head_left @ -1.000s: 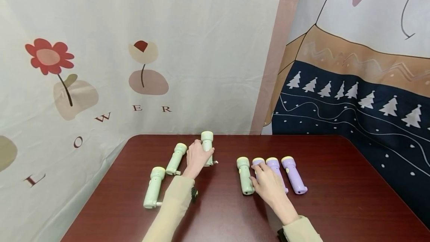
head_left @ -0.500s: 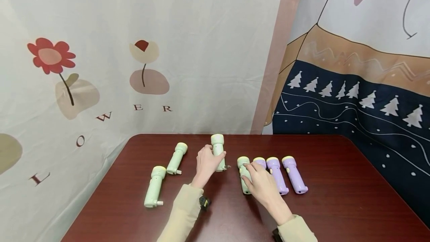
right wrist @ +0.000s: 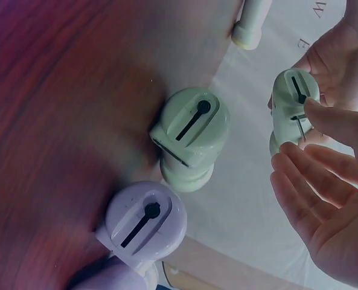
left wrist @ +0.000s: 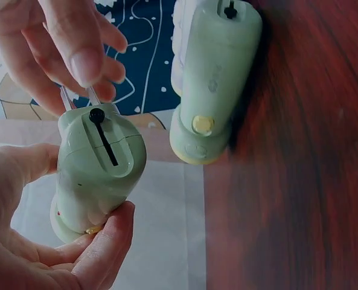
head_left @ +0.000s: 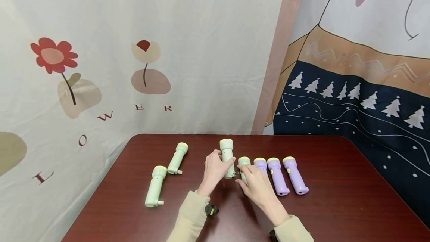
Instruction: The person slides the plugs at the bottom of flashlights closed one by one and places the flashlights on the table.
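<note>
My left hand [head_left: 215, 169] grips a pale green flashlight [head_left: 227, 156] with a yellow-rimmed head, its tail end facing me. Two metal plug prongs [left wrist: 92, 95] stick out from the tail, beside a black slot with a round knob. Right at those prongs are the thumb and fingertips of my right hand [head_left: 256, 186], the fingers fairly straight and slightly spread. Below the right hand, and partly hidden by it in the head view, another green flashlight [right wrist: 197, 145] lies on the table with no prongs showing.
Purple flashlights [head_left: 278, 180] [head_left: 295, 176] lie in a row to the right, one partly behind my right hand. Two green flashlights [head_left: 156, 186] [head_left: 177, 158] with plugs out lie at left on the dark red table [head_left: 117, 212]. A printed curtain [head_left: 201, 47] hangs behind.
My left hand has carried the green flashlight rightward and nearer to me. The right hand has shifted left from above the purple flashlights to the held flashlight's prongs.
</note>
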`<move>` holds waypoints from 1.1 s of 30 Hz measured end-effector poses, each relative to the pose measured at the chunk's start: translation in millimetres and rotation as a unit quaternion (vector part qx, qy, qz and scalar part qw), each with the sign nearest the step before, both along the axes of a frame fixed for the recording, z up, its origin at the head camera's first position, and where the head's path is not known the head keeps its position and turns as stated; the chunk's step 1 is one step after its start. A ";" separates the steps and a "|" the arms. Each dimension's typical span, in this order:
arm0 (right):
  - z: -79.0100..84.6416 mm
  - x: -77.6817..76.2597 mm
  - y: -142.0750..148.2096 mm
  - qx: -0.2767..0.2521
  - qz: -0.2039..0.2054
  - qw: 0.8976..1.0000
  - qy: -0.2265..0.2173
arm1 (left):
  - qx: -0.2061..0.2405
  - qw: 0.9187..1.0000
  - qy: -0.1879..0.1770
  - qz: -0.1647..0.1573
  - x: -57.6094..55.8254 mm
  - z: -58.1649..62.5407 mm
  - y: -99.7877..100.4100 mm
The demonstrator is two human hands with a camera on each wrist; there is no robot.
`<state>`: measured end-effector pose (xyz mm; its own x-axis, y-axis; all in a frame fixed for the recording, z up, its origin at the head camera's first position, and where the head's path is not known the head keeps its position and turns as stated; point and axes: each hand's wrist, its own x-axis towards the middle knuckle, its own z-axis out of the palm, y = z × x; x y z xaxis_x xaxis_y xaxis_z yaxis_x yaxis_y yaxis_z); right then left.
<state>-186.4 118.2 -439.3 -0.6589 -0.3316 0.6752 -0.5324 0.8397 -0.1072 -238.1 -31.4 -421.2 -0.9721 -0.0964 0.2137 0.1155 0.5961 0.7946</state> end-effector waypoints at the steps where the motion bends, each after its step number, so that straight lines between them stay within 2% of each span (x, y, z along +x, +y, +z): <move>1: -0.2 -0.1 -0.4 0.002 0.000 1.000 0.004 | 0.001 1.000 0.001 -0.001 0.9 0.3 0.4; 5: -0.1 0.6 -1.6 0.010 0.004 1.000 0.016 | -0.001 1.000 0.004 -0.004 3.3 0.6 2.0; 10: 0.3 3.3 -3.1 0.013 -0.006 1.000 -0.020 | 0.001 1.000 0.009 -0.007 5.2 0.8 3.4; 14: 0.1 4.8 -3.9 0.012 -0.015 0.999 -0.032 | 0.003 1.000 0.011 -0.008 6.7 1.1 4.0; 25: -2.6 4.1 -2.8 0.003 0.000 1.000 0.018 | 0.008 1.000 0.014 0.005 10.7 1.2 5.9; 33: -1.9 3.4 -2.7 -0.019 0.006 1.000 0.021 | 0.011 0.999 0.021 0.023 14.8 0.9 10.4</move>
